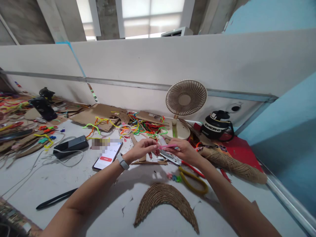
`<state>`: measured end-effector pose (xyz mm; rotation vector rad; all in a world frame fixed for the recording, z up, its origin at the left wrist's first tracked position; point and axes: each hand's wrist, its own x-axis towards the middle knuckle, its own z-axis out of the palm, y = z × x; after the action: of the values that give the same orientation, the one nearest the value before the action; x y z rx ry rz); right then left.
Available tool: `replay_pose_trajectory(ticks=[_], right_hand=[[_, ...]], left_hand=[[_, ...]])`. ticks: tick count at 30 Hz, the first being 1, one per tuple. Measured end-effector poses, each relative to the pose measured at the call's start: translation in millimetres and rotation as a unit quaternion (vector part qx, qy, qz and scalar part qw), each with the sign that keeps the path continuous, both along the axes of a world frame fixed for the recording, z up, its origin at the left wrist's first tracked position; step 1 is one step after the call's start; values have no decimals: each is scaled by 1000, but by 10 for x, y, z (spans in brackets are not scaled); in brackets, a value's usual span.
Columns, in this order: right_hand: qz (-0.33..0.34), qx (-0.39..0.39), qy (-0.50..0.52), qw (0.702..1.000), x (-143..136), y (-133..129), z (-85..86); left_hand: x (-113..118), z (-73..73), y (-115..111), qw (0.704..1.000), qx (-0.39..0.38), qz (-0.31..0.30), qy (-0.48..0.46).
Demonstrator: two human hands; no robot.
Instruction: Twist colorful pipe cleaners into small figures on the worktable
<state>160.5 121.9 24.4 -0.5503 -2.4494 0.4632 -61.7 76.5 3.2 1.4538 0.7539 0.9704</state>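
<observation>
You are holding a thin, fuzzy pink strand [169, 145] between your two hands, above the far middle of the white tabletop [111, 215]. Your left hand [145, 148] is pinching at the strand's left end with the fingertips, while your right hand [184, 152] is grasping its right part between thumb and fingers. A grey-banded watch [122, 161] is circling your left wrist. Just below your hands, a silver metal tool with red handles [172, 158] is lying on the table, partly hidden by them.

Nearer to you, a brown crescent of ridged, cord-like strips [164, 194] is resting flat, its two ends pointing toward you. Between it and your right forearm, a mustard-yellow fuzzy loop [195, 186] is lying beside some small pink, blue and green pieces [174, 178].

To the left of your left hand, a smartphone with a lit screen [108, 157] is lying near a black rectangular device [71, 147]. A slim black tool [55, 199] is lying nearer, at the left. On the far side, a beige round fan [186, 98] is standing behind your hands, with a tangle of bright fuzzy strands [145, 127] spreading to its left. At the right, a brown patterned cylinder [234, 164] is lying across a red sheet [244, 151].
</observation>
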Motion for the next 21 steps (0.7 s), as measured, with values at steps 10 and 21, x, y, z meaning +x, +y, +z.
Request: replay_pose_trajectory(ticks=[10,21], right_hand=[[10,-6,2,1000,-56,-82,37],[-3,102,-2,995,-143,-138,21]], left_hand=[[23,-105,45,999,51,-8,6],[39,-33,6,1000,22,13,-11]])
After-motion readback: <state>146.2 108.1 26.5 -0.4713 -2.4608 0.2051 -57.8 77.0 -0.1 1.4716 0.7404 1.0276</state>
